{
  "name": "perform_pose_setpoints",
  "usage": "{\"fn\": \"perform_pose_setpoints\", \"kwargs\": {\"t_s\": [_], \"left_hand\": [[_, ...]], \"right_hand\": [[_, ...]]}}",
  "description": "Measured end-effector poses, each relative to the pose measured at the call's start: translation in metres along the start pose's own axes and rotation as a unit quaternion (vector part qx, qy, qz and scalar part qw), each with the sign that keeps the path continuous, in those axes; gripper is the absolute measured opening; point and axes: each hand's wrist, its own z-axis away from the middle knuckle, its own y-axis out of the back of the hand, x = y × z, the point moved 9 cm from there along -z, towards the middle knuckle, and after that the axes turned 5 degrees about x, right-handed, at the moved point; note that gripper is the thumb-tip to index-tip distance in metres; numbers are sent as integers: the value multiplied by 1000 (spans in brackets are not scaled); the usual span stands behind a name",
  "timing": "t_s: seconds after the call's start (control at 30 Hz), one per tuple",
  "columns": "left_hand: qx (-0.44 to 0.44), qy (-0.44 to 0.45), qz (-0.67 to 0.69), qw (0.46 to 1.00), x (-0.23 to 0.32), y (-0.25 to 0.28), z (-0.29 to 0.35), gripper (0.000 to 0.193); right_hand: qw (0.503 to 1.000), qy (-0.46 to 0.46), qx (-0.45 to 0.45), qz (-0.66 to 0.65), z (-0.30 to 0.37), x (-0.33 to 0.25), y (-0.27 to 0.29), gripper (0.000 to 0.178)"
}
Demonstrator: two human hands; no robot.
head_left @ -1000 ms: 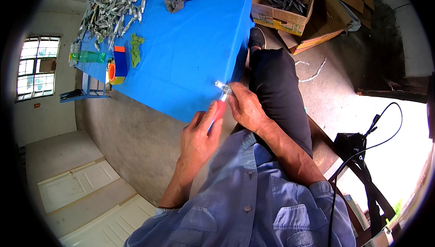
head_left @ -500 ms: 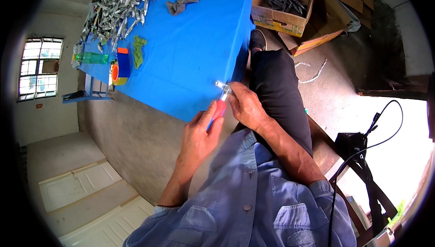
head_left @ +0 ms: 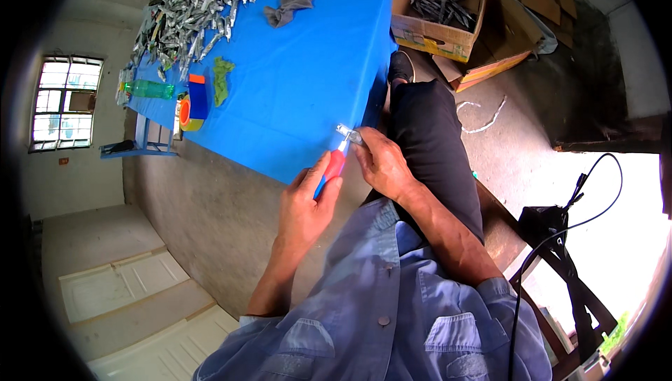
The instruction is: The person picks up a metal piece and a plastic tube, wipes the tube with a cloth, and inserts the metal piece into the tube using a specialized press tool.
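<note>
My left hand (head_left: 302, 205) is closed around the red-and-blue handle of a small hand tool (head_left: 335, 165), which may be a screwdriver. Its short pale tip reaches a small silvery piece (head_left: 345, 130). That piece is pinched between the fingers of my right hand (head_left: 385, 170), and its far end juts out past the fingertips toward the table. What exactly the piece is cannot be made out. Both hands are close together in front of my body, at the near corner of the blue-covered table (head_left: 280, 94).
Many similar silvery pieces (head_left: 203, 13) lie heaped on the table's far left. Nearby are a grey cloth (head_left: 288, 7), a green cloth (head_left: 222, 80), a green bottle (head_left: 149, 89) and a tape roll (head_left: 185, 110). Cardboard boxes (head_left: 434, 38) stand to the right; one holds dark pieces.
Both hands keep their grip, with the tool tip and silvery piece still touching. The piece has shifted and turned slightly; the whole view has moved a little.
</note>
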Motion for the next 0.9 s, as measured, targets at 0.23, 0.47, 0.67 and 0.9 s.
{"fn": "perform_pose_setpoints", "kwargs": {"t_s": [0.23, 0.47, 0.67, 0.9], "left_hand": [[-11, -12, -1, 1000, 0, 0, -1, 44], [-27, -9, -4, 1000, 0, -3, 0, 44], [-41, -18, -42, 998, 1, -6, 4, 44], [-81, -12, -46, 996, 6, -8, -4, 43]], "right_hand": [[1000, 23, 11, -4, 0, -2, 0, 16], [1000, 23, 13, 3, 0, -3, 2, 16], [1000, 13, 1, 8, 1, -2, 1, 17], [1000, 15, 6, 6, 4, 4, 3, 16]]}}
